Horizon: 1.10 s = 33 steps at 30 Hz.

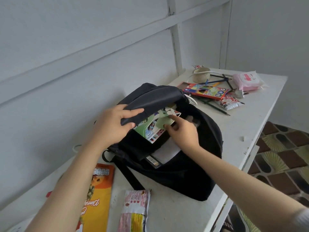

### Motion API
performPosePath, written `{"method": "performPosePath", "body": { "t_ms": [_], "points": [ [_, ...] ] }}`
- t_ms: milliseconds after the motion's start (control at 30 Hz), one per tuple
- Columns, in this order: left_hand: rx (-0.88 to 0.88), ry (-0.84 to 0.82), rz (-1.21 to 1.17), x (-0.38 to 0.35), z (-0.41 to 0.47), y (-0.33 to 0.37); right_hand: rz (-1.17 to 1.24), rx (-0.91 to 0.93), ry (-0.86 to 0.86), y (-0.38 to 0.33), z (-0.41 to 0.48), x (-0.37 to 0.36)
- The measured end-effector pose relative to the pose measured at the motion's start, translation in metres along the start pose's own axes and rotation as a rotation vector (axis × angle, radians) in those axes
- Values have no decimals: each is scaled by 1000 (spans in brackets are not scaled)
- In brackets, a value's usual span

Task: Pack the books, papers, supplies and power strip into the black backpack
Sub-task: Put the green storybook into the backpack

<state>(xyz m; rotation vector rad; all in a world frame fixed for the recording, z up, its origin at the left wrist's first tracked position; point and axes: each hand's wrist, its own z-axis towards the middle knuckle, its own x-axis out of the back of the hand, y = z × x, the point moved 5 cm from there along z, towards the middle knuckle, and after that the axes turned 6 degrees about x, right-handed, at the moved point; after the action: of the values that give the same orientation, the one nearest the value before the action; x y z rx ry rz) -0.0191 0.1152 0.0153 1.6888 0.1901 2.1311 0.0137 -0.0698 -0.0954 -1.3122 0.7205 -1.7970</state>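
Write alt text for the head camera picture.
A left hand holds open a black backpack on a white table while the right hand pushes a colourful book inside. A coloured pencil box lies behind.

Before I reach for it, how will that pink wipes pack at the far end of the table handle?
The pink wipes pack looks soft and will probably give under the fingers. Its glossy wrapper may be slippery. It lies flat on the table, so it should slide, not roll.

Soft, even daylight; faint shadows, mild blur, wide-angle edge distortion.
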Motion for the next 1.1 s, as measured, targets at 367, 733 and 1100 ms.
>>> {"method": "performPosePath", "body": {
  "t_ms": [367, 733, 1100],
  "points": [
    [-15, 14, -23, 4, -1, -1, -584, 550, -290, -8, 2, -46],
    [-6, 18, -81, 5, -3, -4, -506, 491, -234, -10, 9, -51],
    [4, 19, -114, 3, -2, -5, -602, 491, -371, -1, 3, -60]
  ]
}}
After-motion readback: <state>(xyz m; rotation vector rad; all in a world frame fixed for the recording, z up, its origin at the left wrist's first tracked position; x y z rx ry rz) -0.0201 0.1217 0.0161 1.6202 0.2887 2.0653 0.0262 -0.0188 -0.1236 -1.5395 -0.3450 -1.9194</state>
